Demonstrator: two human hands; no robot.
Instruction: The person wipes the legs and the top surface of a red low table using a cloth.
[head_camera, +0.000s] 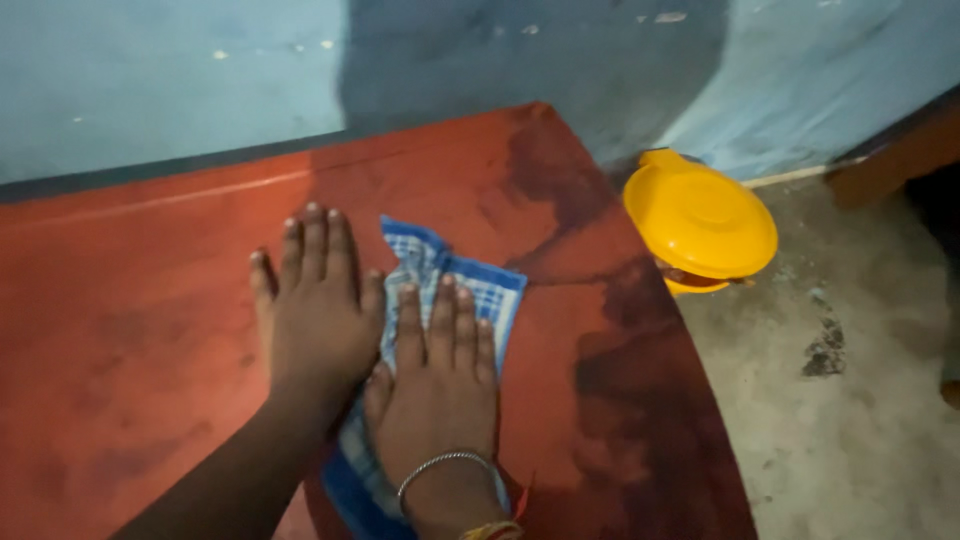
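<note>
In the head view I see both hands laid flat on a red-brown tabletop (150, 330). The left hand (318, 310) rests palm down with fingers extended and slightly spread; its grip is open, holding nothing, and its inner edge lies on or against the left border of a folded blue-and-white checked cloth (470, 290). The right hand (440, 385) presses flat on top of the same cloth, fingers straight and close together, grip likewise open with nothing clasped; a thin silver bangle (445, 465) circles its wrist, and coloured thread bands (492, 530) sit just below it. The cloth lies near the middle of the tabletop, its far corner projecting beyond the fingertips and its near end running under the right wrist toward the bottom of the frame. Dark smudged patches (630, 370) mark the tabletop surface to the right of the cloth, running up toward the far corner. Beyond the right edge of the tabletop, a yellow lidded container (700, 220) stands on the grey concrete floor (850, 420), well apart from both hands. A pale blue wall (170, 80) runs behind the tabletop. A dark wooden piece of furniture (900, 150) occupies the upper right corner.
</note>
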